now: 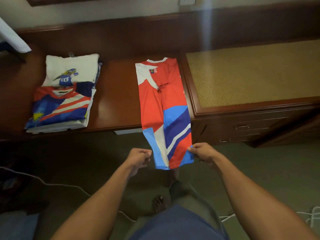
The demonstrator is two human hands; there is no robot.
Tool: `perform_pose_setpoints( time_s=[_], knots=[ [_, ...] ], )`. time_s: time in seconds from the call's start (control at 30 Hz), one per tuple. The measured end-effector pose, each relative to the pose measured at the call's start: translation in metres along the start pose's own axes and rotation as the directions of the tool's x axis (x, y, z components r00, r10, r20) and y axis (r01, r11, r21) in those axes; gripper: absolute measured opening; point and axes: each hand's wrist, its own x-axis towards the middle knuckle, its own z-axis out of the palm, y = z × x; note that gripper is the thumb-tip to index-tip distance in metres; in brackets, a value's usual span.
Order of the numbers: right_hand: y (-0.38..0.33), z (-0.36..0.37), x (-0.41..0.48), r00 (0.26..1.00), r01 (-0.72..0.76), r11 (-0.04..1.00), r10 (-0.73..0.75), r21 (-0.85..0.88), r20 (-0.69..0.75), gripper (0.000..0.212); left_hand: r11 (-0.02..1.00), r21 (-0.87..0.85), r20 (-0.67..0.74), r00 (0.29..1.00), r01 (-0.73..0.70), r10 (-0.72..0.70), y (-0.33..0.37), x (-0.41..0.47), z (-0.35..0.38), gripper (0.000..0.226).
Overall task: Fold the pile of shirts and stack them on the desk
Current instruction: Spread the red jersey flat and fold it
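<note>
A red, white and blue jersey (162,108) lies lengthwise on the wooden desk (114,101), folded into a narrow strip, collar at the far end. Its lower part hangs over the desk's front edge. My right hand (203,152) pinches the hem's right corner. My left hand (139,159) is curled at the hem's left corner; the cloth between its fingers is hard to make out. At the desk's left stands a stack of folded shirts (64,94), with a blue, red and white one on top at the front and a white printed shirt behind it.
A raised cabinet with a woven tan top (256,73) and drawers (242,127) adjoins the desk on the right. Cables (57,185) run across the green carpet. A white object (12,38) leans at the far left. My bare foot (158,203) stands below the jersey.
</note>
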Motion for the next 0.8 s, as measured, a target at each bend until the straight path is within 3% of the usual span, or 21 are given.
perform_pose_setpoints(
  time_s=[0.33, 0.67, 0.8],
  knots=[
    [-0.025, 0.014, -0.015, 1.0, 0.001, 0.997, -0.001, 0.081, 0.001, 0.016, 0.989, 0.026, -0.085, 0.986, -0.144, 0.146, 0.01, -0.007, 0.0, 0.029],
    [-0.061, 0.005, -0.023, 0.989, 0.093, 0.977, -0.113, 0.194, 0.093, 0.012, 0.997, -0.072, -0.063, 0.998, 0.02, -0.024, -0.034, 0.051, 0.007, 0.059],
    [-0.053, 0.005, -0.012, 0.978, 0.113, 0.964, -0.15, 0.24, 0.143, 0.01, 0.985, -0.147, 0.057, 0.995, 0.091, -0.084, -0.054, 0.095, 0.016, 0.076]
  ],
)
